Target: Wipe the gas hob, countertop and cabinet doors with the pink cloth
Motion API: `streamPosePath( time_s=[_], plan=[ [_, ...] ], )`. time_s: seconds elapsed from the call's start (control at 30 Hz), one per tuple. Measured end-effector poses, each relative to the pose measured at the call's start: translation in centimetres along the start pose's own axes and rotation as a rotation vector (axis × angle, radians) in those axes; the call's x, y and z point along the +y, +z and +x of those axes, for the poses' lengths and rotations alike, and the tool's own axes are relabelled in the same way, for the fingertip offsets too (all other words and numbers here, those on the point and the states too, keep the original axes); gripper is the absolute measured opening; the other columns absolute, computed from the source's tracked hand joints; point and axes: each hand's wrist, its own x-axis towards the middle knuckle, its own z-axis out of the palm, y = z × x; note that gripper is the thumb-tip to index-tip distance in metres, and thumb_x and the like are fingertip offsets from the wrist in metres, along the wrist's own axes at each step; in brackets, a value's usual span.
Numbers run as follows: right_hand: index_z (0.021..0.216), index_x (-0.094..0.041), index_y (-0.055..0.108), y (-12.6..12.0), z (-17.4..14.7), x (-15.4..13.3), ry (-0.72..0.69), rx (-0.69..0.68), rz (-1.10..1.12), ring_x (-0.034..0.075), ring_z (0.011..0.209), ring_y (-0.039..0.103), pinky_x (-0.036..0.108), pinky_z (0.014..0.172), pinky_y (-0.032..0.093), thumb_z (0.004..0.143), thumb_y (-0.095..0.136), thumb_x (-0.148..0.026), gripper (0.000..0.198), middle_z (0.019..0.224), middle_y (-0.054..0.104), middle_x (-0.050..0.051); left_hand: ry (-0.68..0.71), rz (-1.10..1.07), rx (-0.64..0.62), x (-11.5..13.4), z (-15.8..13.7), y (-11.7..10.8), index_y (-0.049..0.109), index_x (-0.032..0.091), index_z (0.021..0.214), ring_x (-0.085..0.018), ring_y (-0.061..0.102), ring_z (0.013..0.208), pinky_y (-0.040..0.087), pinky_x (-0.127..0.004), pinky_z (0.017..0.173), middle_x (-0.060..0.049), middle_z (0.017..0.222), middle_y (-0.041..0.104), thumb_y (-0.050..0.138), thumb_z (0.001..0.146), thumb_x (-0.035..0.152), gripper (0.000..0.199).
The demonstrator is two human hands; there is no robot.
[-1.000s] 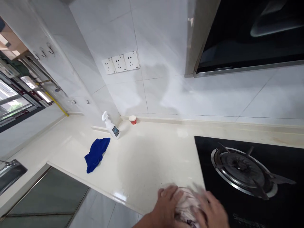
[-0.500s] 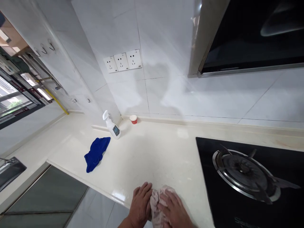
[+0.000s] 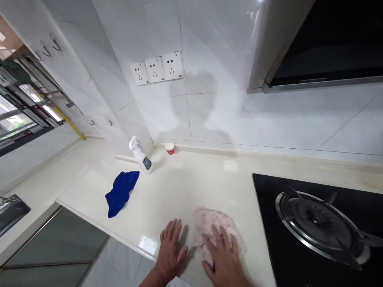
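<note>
A pale pink cloth (image 3: 214, 219) lies spread on the cream countertop (image 3: 191, 183), its outline smeared by motion. My right hand (image 3: 224, 251) presses on it with the fingers spread, palm down. Left of the cloth, my left hand (image 3: 171, 249) is at the counter's front edge, fingers stretched out and thumb apart, holding nothing. Farther left lies a crumpled blue cloth (image 3: 121, 193), out of reach of both hands. Behind it a white spray bottle (image 3: 142, 157) stands upright, with a small red and white paper cup (image 3: 170, 149) near the wall.
On the right a black gas stove (image 3: 299, 239) with a round burner is set into the counter, under a dark range hood (image 3: 329, 48). Wall sockets (image 3: 156, 68) sit above the cup. At far left there is a sink (image 3: 12, 213), partly in view.
The pink cloth has gone from bunched up between both hands to spread flat under my right hand. My left hand has come off it and moved slightly left.
</note>
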Motion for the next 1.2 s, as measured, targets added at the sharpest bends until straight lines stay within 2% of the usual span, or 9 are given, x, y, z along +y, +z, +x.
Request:
streamPosePath(
  time_s=[0.1, 0.2, 0.3, 0.4, 0.53, 0.73, 0.9, 1.03, 1.2],
  plan=[
    [0.152, -0.037, 0.042, 1.3, 1.1, -3.9, -0.312, -0.126, 0.128, 0.039, 0.150, 0.022, 0.062, 0.121, 0.017, 0.082, 0.064, -0.038, 0.073, 0.166, 0.021, 0.004, -0.022, -0.041, 0.039, -0.4, -0.3, 0.1, 0.030, 0.026, 0.157, -0.031, 0.036, 0.148, 0.040, -0.050, 0.112, -0.012, 0.160, 0.039, 0.043, 0.099, 0.050, 0.064],
    [0.155, -0.035, 0.036, 0.5, 7.1, -5.8, -0.430, -0.245, 0.205, 0.033, 0.152, 0.016, 0.057, 0.125, 0.008, 0.090, 0.055, -0.043, 0.068, 0.167, 0.020, 0.002, -0.088, -0.053, 0.084, -0.7, -0.3, 0.2, 0.027, 0.026, 0.158, -0.032, 0.031, 0.150, 0.039, -0.053, 0.114, -0.012, 0.162, 0.035, 0.041, 0.100, 0.048, 0.064],
    [0.147, -0.040, 0.047, -1.0, 15.2, -4.6, -0.322, -0.358, 0.118, 0.030, 0.153, 0.016, 0.059, 0.124, 0.004, 0.095, 0.046, -0.056, 0.054, 0.166, 0.024, -0.001, -0.135, -0.028, 0.132, -0.8, -0.2, 0.6, 0.023, 0.028, 0.159, -0.032, 0.032, 0.150, 0.040, -0.056, 0.113, -0.013, 0.162, 0.035, 0.040, 0.101, 0.038, 0.062],
    [0.145, -0.036, 0.050, -2.0, 21.6, -0.5, -0.152, -0.302, 0.055, 0.033, 0.153, 0.012, 0.063, 0.120, 0.000, 0.096, 0.048, -0.055, 0.053, 0.166, 0.021, 0.004, -0.115, 0.029, 0.124, -1.0, -0.1, 1.1, 0.026, 0.031, 0.157, -0.029, 0.037, 0.148, 0.043, -0.053, 0.110, -0.011, 0.158, 0.042, 0.044, 0.099, 0.028, 0.061],
    [0.148, -0.032, 0.048, -3.8, 24.8, 8.0, 0.121, -0.194, -0.004, 0.040, 0.151, 0.009, 0.069, 0.115, 0.001, 0.097, 0.049, -0.051, 0.054, 0.166, 0.018, 0.009, -0.067, 0.030, 0.140, -1.2, -0.1, 1.4, 0.036, 0.031, 0.152, -0.026, 0.039, 0.146, 0.047, -0.047, 0.108, -0.009, 0.153, 0.049, 0.049, 0.097, 0.024, 0.056],
    [0.146, -0.022, 0.051, -9.1, 21.4, 17.7, 0.409, -0.036, -0.086, 0.041, 0.141, 0.024, 0.063, 0.105, 0.025, 0.102, 0.031, -0.042, 0.052, 0.160, 0.024, 0.016, -0.054, 0.022, 0.118, -1.7, 0.0, 1.7, 0.049, 0.029, 0.139, -0.026, 0.049, 0.138, 0.047, -0.049, 0.106, -0.009, 0.146, 0.057, 0.049, 0.098, 0.024, 0.042],
    [0.129, -0.026, 0.065, -8.2, 14.0, 14.6, 0.461, 0.043, -0.120, 0.036, 0.128, 0.038, 0.052, 0.097, 0.040, 0.093, 0.049, -0.028, 0.039, 0.150, 0.040, 0.013, -0.037, 0.052, 0.116, -2.3, 0.0, 2.3, 0.054, 0.030, 0.135, -0.026, 0.052, 0.136, 0.045, -0.048, 0.106, -0.007, 0.146, 0.057, 0.052, 0.096, 0.027, 0.039],
    [0.115, -0.029, 0.071, -5.7, 7.3, 12.0, 0.299, 0.078, -0.039, 0.028, 0.124, 0.043, 0.043, 0.099, 0.043, 0.084, 0.054, -0.018, 0.037, 0.142, 0.048, 0.006, -0.023, 0.072, 0.129, -2.5, 0.1, 2.6, 0.058, 0.027, 0.131, -0.027, 0.053, 0.134, 0.045, -0.046, 0.105, -0.008, 0.145, 0.058, 0.055, 0.095, 0.032, 0.036],
    [0.116, -0.026, 0.072, -8.5, 6.8, 16.0, 0.414, 0.270, -0.004, 0.027, 0.128, 0.042, 0.042, 0.108, 0.038, 0.090, 0.047, -0.025, 0.036, 0.144, 0.045, 0.006, -0.029, 0.077, 0.128, -2.4, 0.4, 2.5, 0.060, 0.025, 0.127, -0.027, 0.053, 0.133, 0.044, -0.046, 0.104, -0.009, 0.143, 0.059, 0.055, 0.095, 0.036, 0.034]
  ],
)
